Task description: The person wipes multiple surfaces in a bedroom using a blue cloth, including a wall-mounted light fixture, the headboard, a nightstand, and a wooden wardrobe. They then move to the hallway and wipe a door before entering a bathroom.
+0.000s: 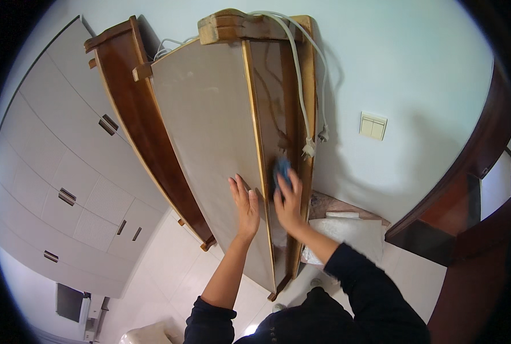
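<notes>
My left hand (244, 210) lies against a flat grey-beige panel (208, 124), fingers extended, holding nothing. The panel has a gold-coloured edge strip (256, 137) and belongs to an upright wooden furniture piece, perhaps a headboard. In my right hand (289, 204) is a blue cloth or sponge (282, 167), slightly blurred, at the glossy brown strip (269, 86) just right of the gold edge. White power cords hang over the carved wooden top (238, 26), and their plugs (309, 148) dangle just above and right of my right hand.
Left of the panel leans another brown wooden furniture piece (143, 129). A light wardrobe (83, 172) with metal handles lines the left side. On the right wall is a light switch (373, 126), with a dark door frame (436, 189) beyond. White sheet material (346, 236) lies on the floor.
</notes>
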Tool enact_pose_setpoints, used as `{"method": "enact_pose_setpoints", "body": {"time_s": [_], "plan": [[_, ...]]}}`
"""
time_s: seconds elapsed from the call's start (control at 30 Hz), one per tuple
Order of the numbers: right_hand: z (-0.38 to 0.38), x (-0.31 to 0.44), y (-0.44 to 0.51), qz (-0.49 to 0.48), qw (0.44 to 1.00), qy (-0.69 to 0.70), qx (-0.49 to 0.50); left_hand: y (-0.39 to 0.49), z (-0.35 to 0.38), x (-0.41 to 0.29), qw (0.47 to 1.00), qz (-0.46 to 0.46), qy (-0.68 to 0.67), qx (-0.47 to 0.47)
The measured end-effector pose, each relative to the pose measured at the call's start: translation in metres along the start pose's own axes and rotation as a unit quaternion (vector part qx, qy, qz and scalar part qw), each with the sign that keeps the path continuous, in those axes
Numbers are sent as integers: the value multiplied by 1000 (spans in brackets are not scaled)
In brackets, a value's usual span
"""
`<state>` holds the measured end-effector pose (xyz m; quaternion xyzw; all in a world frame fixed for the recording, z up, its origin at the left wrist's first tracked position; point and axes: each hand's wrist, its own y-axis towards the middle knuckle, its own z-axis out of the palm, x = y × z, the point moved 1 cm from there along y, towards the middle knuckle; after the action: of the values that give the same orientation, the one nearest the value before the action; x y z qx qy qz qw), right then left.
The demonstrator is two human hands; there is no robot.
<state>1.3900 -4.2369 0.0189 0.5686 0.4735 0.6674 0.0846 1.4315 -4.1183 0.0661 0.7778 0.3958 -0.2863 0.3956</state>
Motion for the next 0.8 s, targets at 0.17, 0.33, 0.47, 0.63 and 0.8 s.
{"method": "enact_pose_setpoints", "body": {"time_s": [0.17, 0.33, 0.47, 0.63, 0.8], "plan": [[8, -34, -127, 266, 959, 16, 96, 10, 11, -8, 999, 20, -29, 25], [10, 12, 71, -48, 996, 7, -77, 7, 3, 10, 999, 23, -32, 23], [-8, 38, 227, -132, 979, -80, -134, 7, 8, 0, 998, 26, -49, 20], [-8, 7, 210, -61, 986, -106, -115, 9, 14, 10, 997, 63, -22, 28], [19, -37, 32, 38, 992, -102, -60, 1, 1, 6, 999, 27, -2, 46]]}}
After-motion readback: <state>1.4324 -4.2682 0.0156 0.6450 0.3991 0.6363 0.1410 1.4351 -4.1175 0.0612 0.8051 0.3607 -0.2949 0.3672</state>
